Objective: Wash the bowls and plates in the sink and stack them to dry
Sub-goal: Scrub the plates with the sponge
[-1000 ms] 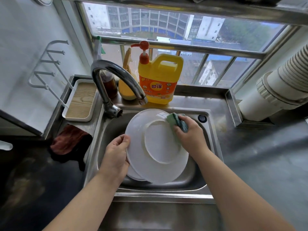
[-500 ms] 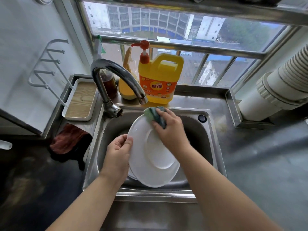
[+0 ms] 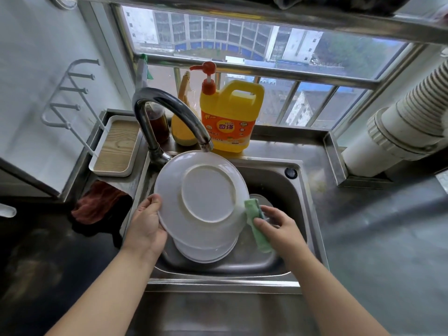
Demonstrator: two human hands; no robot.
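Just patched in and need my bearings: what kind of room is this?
Most likely a small home kitchen: a stainless steel sink with a curved chrome tap, a yellow dish-soap jug with a red pump on the ledge, and white plates being scrubbed under a window.

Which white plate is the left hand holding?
The top plate, tilted with its underside facing up, gripped at its rim by the left hand; the other plates lie beneath it.

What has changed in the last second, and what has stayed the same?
The right hand moved the sponge off the plate's top edge, down to its lower right side. The left hand tipped the plate up nearer the tap, its underside facing the camera. Unchanged: both grips, the dishes underneath in the sink, the soap jug.
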